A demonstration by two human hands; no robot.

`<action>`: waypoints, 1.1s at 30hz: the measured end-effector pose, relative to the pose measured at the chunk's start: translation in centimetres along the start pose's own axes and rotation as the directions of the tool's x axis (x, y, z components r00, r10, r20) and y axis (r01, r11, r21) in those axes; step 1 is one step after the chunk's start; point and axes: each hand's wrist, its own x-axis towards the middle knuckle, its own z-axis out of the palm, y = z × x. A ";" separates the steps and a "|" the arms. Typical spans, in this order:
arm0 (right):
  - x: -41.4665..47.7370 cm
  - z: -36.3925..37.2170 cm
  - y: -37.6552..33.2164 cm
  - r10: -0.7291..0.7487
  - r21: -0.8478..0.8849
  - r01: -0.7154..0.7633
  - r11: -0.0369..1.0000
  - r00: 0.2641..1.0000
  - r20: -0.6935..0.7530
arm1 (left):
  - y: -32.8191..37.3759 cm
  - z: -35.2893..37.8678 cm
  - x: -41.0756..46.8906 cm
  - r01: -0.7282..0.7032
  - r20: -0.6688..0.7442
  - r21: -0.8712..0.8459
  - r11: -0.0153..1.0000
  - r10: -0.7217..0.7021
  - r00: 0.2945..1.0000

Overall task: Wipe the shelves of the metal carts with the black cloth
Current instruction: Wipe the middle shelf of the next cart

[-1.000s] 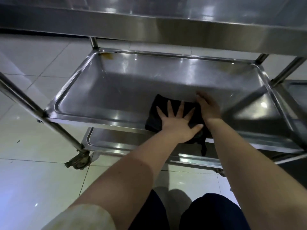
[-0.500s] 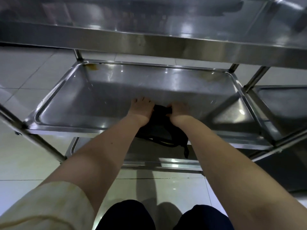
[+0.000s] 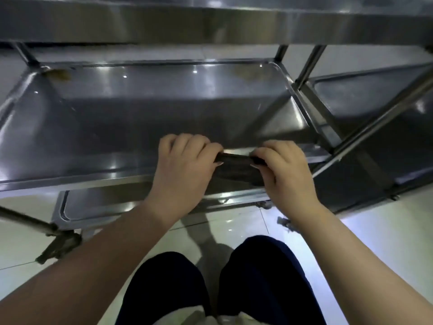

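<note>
Where the front rim of the cart's middle shelf (image 3: 93, 127) runs across the view, both hands hold the black cloth (image 3: 236, 164) stretched between them; the left hand (image 3: 182, 170) has its fingers curled over one end, thumb pressed against the fabric, and the right hand (image 3: 287, 177) grips the other end the same way, knuckles up; the cloth is bunched into a narrow band over the rim, though whether it touches the metal I cannot tell; a brown stain (image 3: 58, 75) sits in the shelf's far left corner, and a fainter stain (image 3: 248, 75) near the far right; the top shelf (image 3: 210, 22) hangs overhead and the bottom shelf (image 3: 100, 205) shows beneath; a second cart (image 3: 375, 106) stands just beside on the right; a caster wheel (image 3: 58, 247) rests on the pale tiled floor (image 3: 386, 231); knees in dark trousers (image 3: 164, 289) fill the lower edge.
</note>
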 end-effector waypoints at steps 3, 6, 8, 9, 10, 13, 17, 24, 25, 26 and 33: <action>-4.9 0.6 2.4 -0.018 -0.018 0.020 1.000 0.998 0.067 | 3.0 3.2 -2.5 -0.015 0.048 -0.152 0.988 0.023 0.999; -9.2 2.1 4.6 0.005 0.005 -0.006 1.000 0.992 0.123 | 4.9 7.4 -5.6 0.018 0.104 -0.219 0.976 0.005 0.995; -11.8 3.5 6.2 0.046 0.017 -0.050 0.999 0.982 0.182 | 5.6 10.6 -7.2 0.047 0.169 -0.274 0.961 0.000 0.986; -13.0 4.5 7.2 0.072 0.018 -0.078 0.997 0.972 0.226 | 5.8 12.6 -7.8 0.067 0.219 -0.304 0.950 0.001 0.976; -14.2 5.6 8.1 0.099 0.017 -0.108 0.994 0.957 0.272 | 5.9 14.6 -8.5 0.096 0.276 -0.333 0.938 -0.001 0.961; -17.0 8.7 10.7 0.187 0.026 -0.213 0.977 0.904 0.385 | 5.4 20.2 -9.6 0.199 0.462 -0.402 0.894 0.011 0.887; -15.9 11.7 14.7 0.286 0.040 -0.332 0.942 0.862 0.419 | 3.6 25.2 -7.0 0.304 0.545 -0.470 0.829 0.002 0.839; -8.4 24.2 21.2 0.552 -0.347 -0.429 0.834 0.633 0.543 | -3.3 35.5 -4.2 0.440 0.531 -0.145 0.886 -0.305 0.790; -9.2 25.9 20.9 0.526 -0.293 -0.446 0.846 0.605 0.597 | -4.2 36.4 -5.7 0.440 0.562 -0.063 0.896 -0.333 0.757; -10.5 27.5 20.4 0.493 -0.253 -0.449 0.857 0.574 0.653 | -4.9 37.0 -7.3 0.429 0.598 0.032 0.903 -0.361 0.715; -15.9 30.6 18.7 0.463 -0.368 -0.282 0.886 0.560 0.687 | -9.6 39.3 -12.4 0.352 0.608 0.330 0.876 -0.483 0.631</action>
